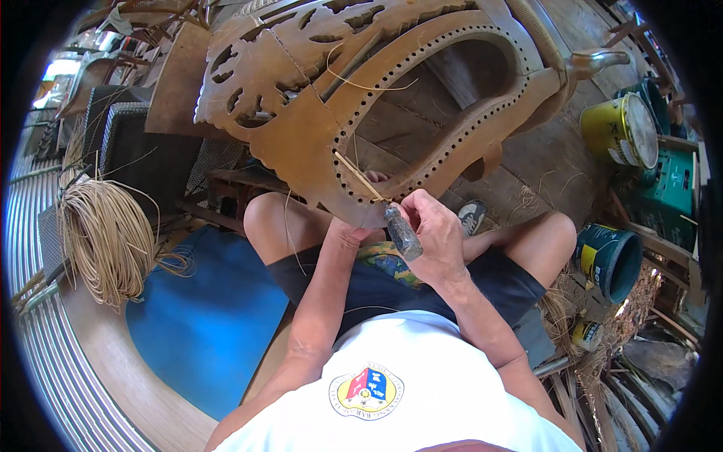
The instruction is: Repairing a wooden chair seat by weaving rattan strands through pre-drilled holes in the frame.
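A carved brown wooden chair frame [294,139] leans over my lap, with small holes drilled around its curved opening. A short pale strip of cane [358,175] lies slantwise across the opening's near end. My right hand [437,230] is closed around a tool with a dark, wrapped handle [403,235]; its tip meets the near rim by the strip's end, and I cannot tell its exact kind. My left hand [352,230] reaches under the near rim and wraps round it. Its fingertips show inside the opening, while the frame hides the rest. A thin loose cane strand [361,85] curves over the frame.
A big coil of cane [109,233] hangs at the left, above a blue sheet [203,324]. At the right are a yellow bucket [619,132], a dark open bucket [610,260], a small tin [586,334] and a green crate [670,192]. Scraps lie about.
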Available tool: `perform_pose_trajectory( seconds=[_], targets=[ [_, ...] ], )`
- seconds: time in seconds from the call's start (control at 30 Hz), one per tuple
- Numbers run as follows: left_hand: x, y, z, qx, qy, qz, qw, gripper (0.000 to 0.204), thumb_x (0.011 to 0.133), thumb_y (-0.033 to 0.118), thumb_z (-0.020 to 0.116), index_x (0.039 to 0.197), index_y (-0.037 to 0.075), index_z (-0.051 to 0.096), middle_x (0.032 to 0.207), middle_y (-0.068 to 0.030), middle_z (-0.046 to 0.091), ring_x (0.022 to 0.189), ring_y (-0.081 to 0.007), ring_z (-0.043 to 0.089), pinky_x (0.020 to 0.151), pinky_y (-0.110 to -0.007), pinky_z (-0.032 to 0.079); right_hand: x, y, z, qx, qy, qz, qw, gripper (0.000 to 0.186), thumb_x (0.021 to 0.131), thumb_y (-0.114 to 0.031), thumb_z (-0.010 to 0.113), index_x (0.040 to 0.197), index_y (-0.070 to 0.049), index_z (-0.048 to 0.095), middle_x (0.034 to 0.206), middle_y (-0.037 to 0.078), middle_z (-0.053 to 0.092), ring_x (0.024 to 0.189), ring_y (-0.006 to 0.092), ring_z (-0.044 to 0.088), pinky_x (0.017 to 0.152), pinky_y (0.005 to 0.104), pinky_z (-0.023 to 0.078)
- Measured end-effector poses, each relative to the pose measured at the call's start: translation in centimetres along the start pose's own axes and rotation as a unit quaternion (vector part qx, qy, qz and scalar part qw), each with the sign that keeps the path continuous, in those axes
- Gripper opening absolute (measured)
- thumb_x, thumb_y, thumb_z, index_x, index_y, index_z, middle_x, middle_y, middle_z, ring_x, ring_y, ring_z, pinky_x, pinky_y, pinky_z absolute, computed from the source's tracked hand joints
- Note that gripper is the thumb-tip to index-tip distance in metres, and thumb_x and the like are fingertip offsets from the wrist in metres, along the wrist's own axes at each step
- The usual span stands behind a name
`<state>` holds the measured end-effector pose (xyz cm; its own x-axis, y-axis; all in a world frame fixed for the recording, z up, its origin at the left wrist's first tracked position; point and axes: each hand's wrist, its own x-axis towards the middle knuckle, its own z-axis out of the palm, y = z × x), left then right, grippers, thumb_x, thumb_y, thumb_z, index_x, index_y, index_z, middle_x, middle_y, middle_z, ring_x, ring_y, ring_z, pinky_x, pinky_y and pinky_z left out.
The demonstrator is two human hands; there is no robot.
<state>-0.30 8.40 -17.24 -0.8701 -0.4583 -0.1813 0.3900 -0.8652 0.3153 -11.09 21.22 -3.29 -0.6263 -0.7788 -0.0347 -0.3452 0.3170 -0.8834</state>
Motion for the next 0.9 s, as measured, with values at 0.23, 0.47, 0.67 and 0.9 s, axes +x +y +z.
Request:
perform_pose_trajectory(
  seconds=[0.23,0.47,0.67,0.9],
  targets=[
    [-0.2,-0.9,-0.7,0.053,0.037,0.02,0.998,0.027,0.091,0.026,0.072,0.111,0.01,0.062,0.107,-0.0076,0.069,0.095,-0.021,0.068,0.082,-0.036,0.059,1.4,0.8,-0.3,0.015,-0.056,0.024,0.998,0.02,0.09,-0.016,0.068,0.078,-0.001,0.063,0.065,0.016,0.063,0.058,0.0269,0.063,0.057,0.0375,0.049],
    [-0.3,-0.8,1.3,0.046,0.145,0.017,0.988,0.027,0.091,0.026,0.072,0.111,0.01,0.065,0.102,-0.007,0.069,0.092,-0.0199,0.07,0.074,-0.037,0.061,2.6,0.8,-2.5,0.083,-0.133,0.146,0.977,0.019,0.085,-0.016,0.069,0.08,0.002,0.067,0.061,0.011,0.061,0.056,0.0156,0.057,0.056,0.031,0.047],
    [-0.3,-1.1,1.4,0.006,0.092,0.043,0.995,0.025,0.092,0.03,0.07,0.109,0.013,0.067,0.111,-0.0051,0.067,0.093,-0.0219,0.07,0.075,-0.039,0.062,2.0,-1.0,-5.9,-0.087,-0.019,-0.08,0.993,0.028,0.08,-0.007,0.077,0.106,-0.004,0.068,0.109,0.011,0.069,0.095,0.0253,0.066,0.089,0.0373,0.052],
    [1.2,-0.5,0.1,-0.067,0.043,-0.027,0.996,0.02,0.094,0.022,0.068,0.109,0.009,0.066,0.108,-0.0093,0.068,0.097,-0.0264,0.07,0.079,-0.042,0.062,6.6,-0.3,-4.7,-0.155,-0.153,-0.318,0.923,0.021,0.076,-0.014,0.079,0.092,-0.005,0.071,0.1,0.009,0.07,0.1,0.026,0.066,0.104,0.0425,0.045]
  ],
)
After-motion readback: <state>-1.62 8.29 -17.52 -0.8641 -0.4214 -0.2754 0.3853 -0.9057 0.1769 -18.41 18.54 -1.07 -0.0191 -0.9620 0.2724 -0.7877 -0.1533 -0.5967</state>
